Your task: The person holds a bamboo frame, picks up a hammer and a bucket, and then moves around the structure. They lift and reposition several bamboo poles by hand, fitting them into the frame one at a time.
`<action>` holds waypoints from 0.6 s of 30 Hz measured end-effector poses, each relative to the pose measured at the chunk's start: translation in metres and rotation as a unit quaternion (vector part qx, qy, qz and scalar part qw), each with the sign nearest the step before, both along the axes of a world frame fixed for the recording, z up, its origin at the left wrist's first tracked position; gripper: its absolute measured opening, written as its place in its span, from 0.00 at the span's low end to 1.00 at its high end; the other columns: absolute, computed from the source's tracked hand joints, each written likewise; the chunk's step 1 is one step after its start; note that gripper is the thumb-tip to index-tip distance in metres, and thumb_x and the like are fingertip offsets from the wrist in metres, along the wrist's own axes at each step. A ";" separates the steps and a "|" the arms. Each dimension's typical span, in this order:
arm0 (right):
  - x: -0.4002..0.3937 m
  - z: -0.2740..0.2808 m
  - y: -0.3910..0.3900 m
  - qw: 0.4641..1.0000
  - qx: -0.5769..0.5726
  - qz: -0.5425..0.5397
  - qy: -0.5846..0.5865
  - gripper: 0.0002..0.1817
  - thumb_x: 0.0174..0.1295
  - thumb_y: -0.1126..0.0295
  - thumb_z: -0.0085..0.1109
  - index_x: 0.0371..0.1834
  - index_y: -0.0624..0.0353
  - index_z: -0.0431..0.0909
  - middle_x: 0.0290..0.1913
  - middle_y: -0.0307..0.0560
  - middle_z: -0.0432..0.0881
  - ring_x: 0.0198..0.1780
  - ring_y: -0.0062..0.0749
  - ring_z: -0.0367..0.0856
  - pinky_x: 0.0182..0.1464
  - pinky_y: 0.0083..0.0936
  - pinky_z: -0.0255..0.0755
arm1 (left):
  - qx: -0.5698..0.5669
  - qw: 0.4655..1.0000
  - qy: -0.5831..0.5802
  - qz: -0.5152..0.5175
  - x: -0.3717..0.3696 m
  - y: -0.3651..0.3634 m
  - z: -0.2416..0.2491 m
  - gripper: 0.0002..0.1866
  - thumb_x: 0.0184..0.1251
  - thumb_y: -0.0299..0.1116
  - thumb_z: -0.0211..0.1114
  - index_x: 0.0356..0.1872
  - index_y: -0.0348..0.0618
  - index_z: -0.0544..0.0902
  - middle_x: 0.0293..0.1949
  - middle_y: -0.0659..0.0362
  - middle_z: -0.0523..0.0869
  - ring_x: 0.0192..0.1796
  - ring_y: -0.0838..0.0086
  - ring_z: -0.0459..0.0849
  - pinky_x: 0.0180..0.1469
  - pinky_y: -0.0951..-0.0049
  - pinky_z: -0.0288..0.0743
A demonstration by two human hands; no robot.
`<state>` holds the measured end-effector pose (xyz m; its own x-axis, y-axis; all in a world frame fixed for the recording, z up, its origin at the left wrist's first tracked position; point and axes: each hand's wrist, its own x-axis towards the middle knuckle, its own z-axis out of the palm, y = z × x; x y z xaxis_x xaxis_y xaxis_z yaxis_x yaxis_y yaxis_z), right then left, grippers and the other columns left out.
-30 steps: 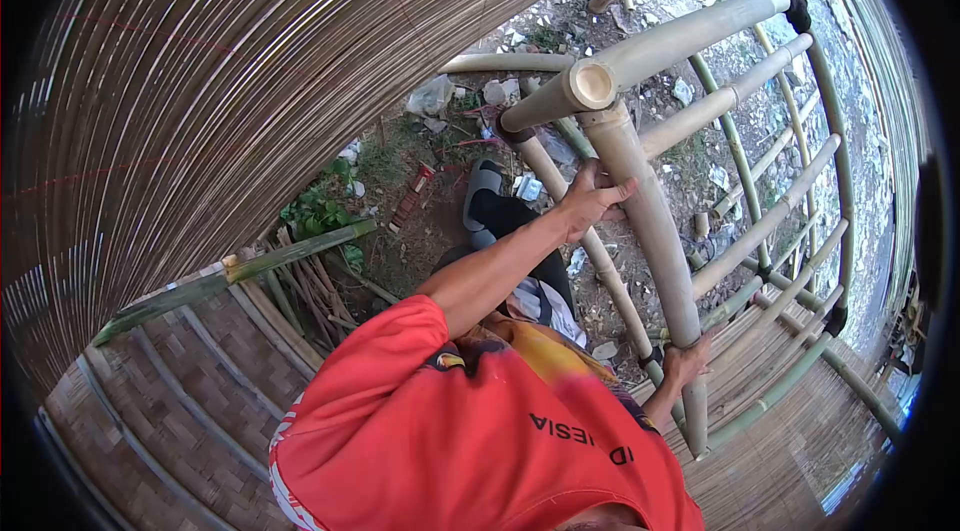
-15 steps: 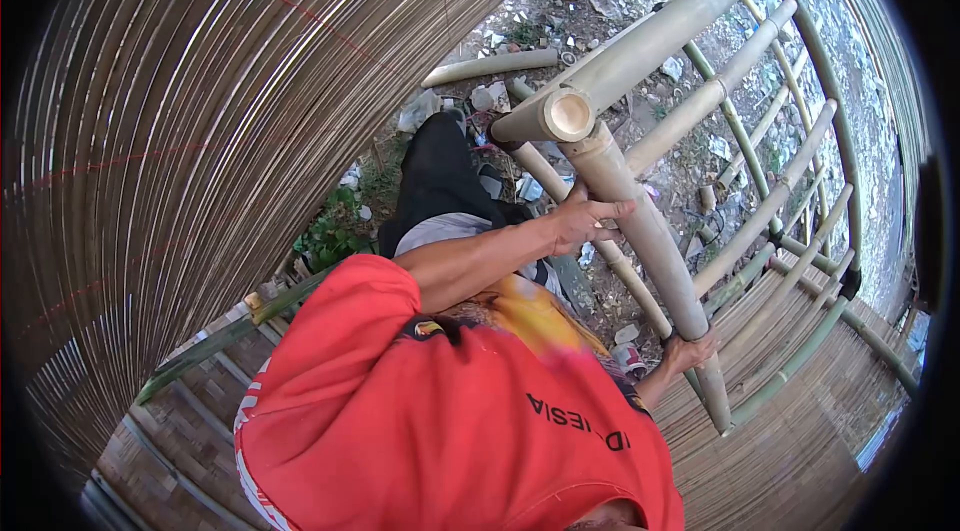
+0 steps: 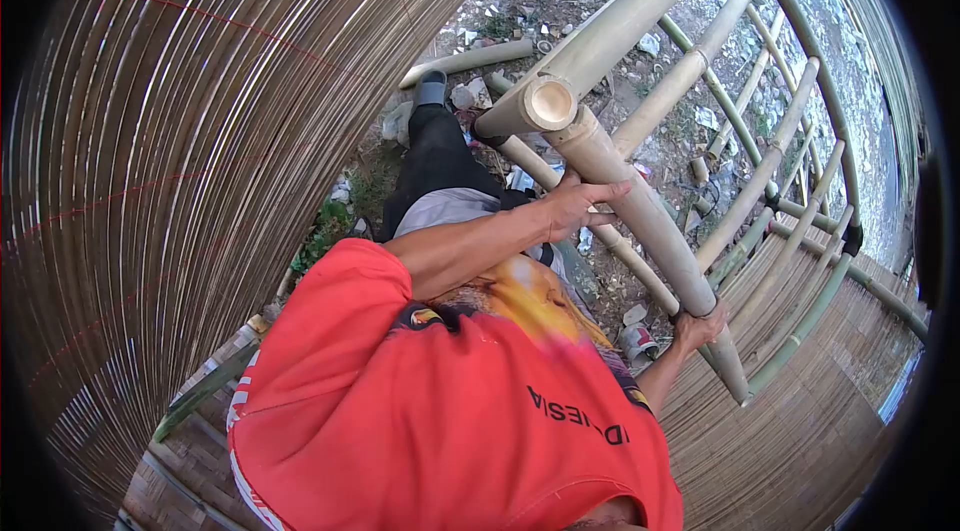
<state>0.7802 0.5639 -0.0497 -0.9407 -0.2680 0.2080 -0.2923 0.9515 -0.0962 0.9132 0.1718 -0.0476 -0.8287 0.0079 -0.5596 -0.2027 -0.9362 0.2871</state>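
A thick bamboo pole [image 3: 655, 229] slants across in front of me, forming the near end of a bamboo frame of joined poles. My left hand [image 3: 578, 208] is closed on its upper part, with the thumb along the near side and some fingers hidden behind. Near the lower end, my right hand [image 3: 700, 327] wraps around the same pole. Just above my left hand, a thicker bamboo beam [image 3: 630, 36] meets the pole, its round cut end facing me. Thinner bamboo rails [image 3: 690, 61] run away from the held pole to the right.
A screen of thin bamboo slats [image 3: 230, 111] curves along my left side. Rubble and litter cover the ground [image 3: 640, 101]. A loose bamboo piece [image 3: 475, 61] lies beyond my shoe [image 3: 430, 89]. Slatted bamboo matting [image 3: 790, 421] spreads at lower right, and a cup [image 3: 638, 339] sits by my right forearm.
My foot has come forward and now shows near the loose bamboo piece. The frame's upper end has shifted up and left in view, its lower end up and right. Both hands keep their hold.
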 end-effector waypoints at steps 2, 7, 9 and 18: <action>-0.003 -0.007 0.005 1.000 -0.007 0.008 0.015 0.29 0.44 0.77 0.59 0.56 0.64 0.77 0.56 0.60 0.80 0.64 0.60 0.71 0.71 0.51 0.58 | 0.002 1.000 0.007 -0.003 -0.002 -0.001 0.002 0.32 0.67 0.34 0.72 0.67 0.48 0.65 0.63 0.58 0.74 0.66 0.67 0.75 0.64 0.55 0.77; 0.002 -0.004 0.004 1.000 -0.005 -0.005 0.019 0.29 0.43 0.77 0.59 0.56 0.62 0.78 0.56 0.60 0.80 0.64 0.60 0.71 0.72 0.50 0.57 | 0.007 1.000 -0.002 -0.003 -0.003 0.003 -0.011 0.30 0.68 0.35 0.72 0.66 0.48 0.67 0.62 0.59 0.75 0.66 0.68 0.75 0.63 0.56 0.77; 0.001 -0.003 0.000 1.000 -0.021 -0.013 0.016 0.30 0.42 0.78 0.60 0.57 0.61 0.78 0.56 0.59 0.80 0.64 0.60 0.72 0.71 0.50 0.58 | 0.005 1.000 -0.006 0.005 -0.004 0.006 -0.013 0.30 0.68 0.36 0.72 0.66 0.49 0.67 0.63 0.59 0.75 0.66 0.68 0.75 0.64 0.55 0.76; 0.004 0.008 -0.013 0.998 -0.007 -0.051 -0.039 0.34 0.38 0.74 0.71 0.57 0.60 0.78 0.56 0.59 0.80 0.64 0.59 0.72 0.69 0.48 0.62 | -0.009 0.999 0.001 0.032 -0.001 0.001 -0.003 0.35 0.66 0.38 0.73 0.70 0.51 0.64 0.64 0.60 0.74 0.68 0.66 0.73 0.65 0.49 0.73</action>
